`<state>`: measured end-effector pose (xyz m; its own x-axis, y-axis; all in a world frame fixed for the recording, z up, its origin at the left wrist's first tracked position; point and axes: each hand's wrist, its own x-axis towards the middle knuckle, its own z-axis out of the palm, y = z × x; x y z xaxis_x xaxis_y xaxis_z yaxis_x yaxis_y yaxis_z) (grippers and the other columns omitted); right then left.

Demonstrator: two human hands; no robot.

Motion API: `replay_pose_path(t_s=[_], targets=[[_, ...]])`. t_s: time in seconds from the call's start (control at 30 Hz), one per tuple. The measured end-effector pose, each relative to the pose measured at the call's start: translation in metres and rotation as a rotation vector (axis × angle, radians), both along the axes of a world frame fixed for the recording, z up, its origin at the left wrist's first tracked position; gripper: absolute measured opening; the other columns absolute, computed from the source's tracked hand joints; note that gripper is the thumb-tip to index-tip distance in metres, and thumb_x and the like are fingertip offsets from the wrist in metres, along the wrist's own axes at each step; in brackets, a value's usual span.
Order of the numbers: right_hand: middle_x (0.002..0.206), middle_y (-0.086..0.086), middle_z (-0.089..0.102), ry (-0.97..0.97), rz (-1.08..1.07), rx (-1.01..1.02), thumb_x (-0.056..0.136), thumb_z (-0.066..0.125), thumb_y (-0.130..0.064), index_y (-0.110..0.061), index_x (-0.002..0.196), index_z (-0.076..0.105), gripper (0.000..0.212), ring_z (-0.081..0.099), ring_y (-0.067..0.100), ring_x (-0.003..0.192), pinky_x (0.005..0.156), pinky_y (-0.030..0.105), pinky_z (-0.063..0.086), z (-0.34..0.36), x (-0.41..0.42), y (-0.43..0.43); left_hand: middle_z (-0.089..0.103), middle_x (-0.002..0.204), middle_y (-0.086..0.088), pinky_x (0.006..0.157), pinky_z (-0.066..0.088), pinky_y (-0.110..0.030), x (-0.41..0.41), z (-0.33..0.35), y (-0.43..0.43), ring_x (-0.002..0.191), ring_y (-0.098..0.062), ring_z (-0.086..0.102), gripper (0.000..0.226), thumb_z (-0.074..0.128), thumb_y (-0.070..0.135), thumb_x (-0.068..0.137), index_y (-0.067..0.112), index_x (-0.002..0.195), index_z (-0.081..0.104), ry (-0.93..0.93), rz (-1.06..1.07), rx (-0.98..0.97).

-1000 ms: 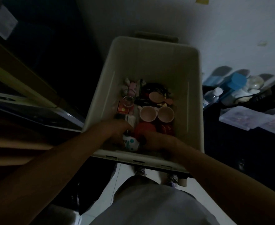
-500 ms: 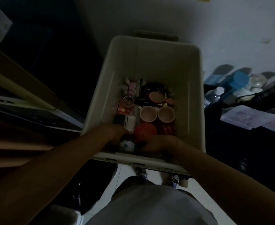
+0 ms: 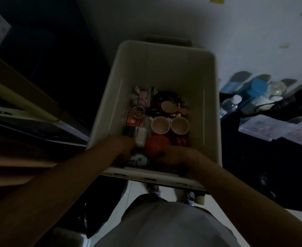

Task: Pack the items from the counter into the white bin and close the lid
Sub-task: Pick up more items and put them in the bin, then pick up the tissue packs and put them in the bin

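The white bin (image 3: pixel 166 65) stands open below me, its floor packed with small items. Two pink cups (image 3: pixel 169 125) sit side by side, with a pink hairbrush (image 3: pixel 171 106) behind them, a red round lid (image 3: pixel 156 142) in front, a clear glass (image 3: pixel 139 112) and a pack of cotton swabs (image 3: pixel 141 135) at the left. Both my hands are low at the bin's near wall. My left hand (image 3: pixel 123 147) and my right hand (image 3: pixel 175 155) flank a white dotted object (image 3: pixel 137 160); the dim light hides whether the fingers grip it.
A dark counter at the right carries a clear water bottle (image 3: pixel 231 103), a blue-capped container (image 3: pixel 259 86), a clear plastic box (image 3: pixel 268 127) and a black hair dryer (image 3: pixel 292 102). Dark furniture stands to the left. The pale floor and my shoes (image 3: pixel 153 188) show beneath the bin.
The white dotted object has sunk lower toward the bin's near wall between my hands. Both hands have shifted slightly toward me.
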<state>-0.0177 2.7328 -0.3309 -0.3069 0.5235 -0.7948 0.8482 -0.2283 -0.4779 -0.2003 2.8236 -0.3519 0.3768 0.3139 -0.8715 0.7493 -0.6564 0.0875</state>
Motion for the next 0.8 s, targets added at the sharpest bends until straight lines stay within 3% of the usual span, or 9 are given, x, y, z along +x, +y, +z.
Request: replay_pose_path(t_s=[0.17,0.27,0.37,0.53,0.67,0.77,0.8], targets=[[0.144,0.008,0.046,-0.031,-0.032,0.026,0.099,0.048,-0.035,-0.019,0.142,0.045,0.047,0.047,0.026,0.127,0.109,0.040,0.038,0.006,-0.001,-0.002,0.059,0.125,-0.010,0.084,0.047,-0.030,0.003,0.010,0.000,0.109,-0.025,0.059,0.039,0.058,0.033,0.094,0.013,0.128,0.058,-0.068,0.030,0.022],[0.130,0.004,0.058,0.041,-0.118,0.142,0.090,0.053,-0.041,-0.026,0.120,0.063,0.035,0.054,0.023,0.118,0.107,0.042,0.041,0.008,-0.001,-0.001,0.062,0.120,-0.009,0.083,0.049,-0.030,0.007,0.018,0.000,0.103,-0.023,0.061,0.034,0.059,0.032,0.093,0.014,0.122,0.061,-0.163,0.073,0.006],[0.117,-0.002,0.065,0.080,-0.177,0.197,0.093,0.057,-0.031,-0.028,0.107,0.068,0.018,0.061,0.017,0.106,0.100,0.038,0.047,0.025,0.003,0.000,0.065,0.113,-0.003,0.082,0.050,-0.030,0.012,0.028,0.000,0.098,-0.019,0.061,0.029,0.058,0.037,0.094,0.017,0.114,0.064,-0.322,0.119,0.009],[0.118,-0.002,0.063,0.135,-0.265,0.262,0.097,0.051,-0.034,-0.023,0.121,0.064,0.030,0.060,0.011,0.100,0.093,0.033,0.050,0.064,0.016,-0.002,0.067,0.107,-0.001,0.084,0.053,-0.036,0.027,0.059,0.003,0.093,-0.016,0.063,0.026,0.059,0.037,0.094,0.017,0.109,0.065,-0.523,0.142,0.007],[0.093,-0.012,0.058,0.165,-0.336,0.412,0.097,0.050,-0.034,-0.030,0.115,0.063,0.022,0.056,0.002,0.078,0.067,0.023,0.045,0.084,0.035,-0.005,0.066,0.105,0.005,0.083,0.054,-0.036,0.042,0.081,0.010,0.093,-0.010,0.063,0.031,0.060,0.044,0.091,0.021,0.111,0.064,-0.653,0.174,0.049],[0.103,-0.007,0.064,0.192,-0.453,0.455,0.097,0.051,-0.028,-0.027,0.119,0.061,0.024,0.064,0.017,0.092,0.078,0.033,0.053,0.111,0.057,-0.012,0.062,0.100,0.018,0.080,0.053,-0.023,0.061,0.103,0.013,0.096,-0.004,0.063,0.025,0.061,0.043,0.091,0.028,0.111,0.062,-0.756,0.207,0.058],[0.109,-0.006,0.064,0.209,-0.480,0.491,0.098,0.051,-0.026,-0.024,0.122,0.060,0.026,0.063,0.015,0.097,0.081,0.027,0.052,0.118,0.065,-0.014,0.060,0.096,0.023,0.078,0.052,-0.018,0.068,0.112,0.012,0.095,0.000,0.062,0.019,0.062,0.040,0.092,0.031,0.108,0.061,-0.786,0.220,0.069]])
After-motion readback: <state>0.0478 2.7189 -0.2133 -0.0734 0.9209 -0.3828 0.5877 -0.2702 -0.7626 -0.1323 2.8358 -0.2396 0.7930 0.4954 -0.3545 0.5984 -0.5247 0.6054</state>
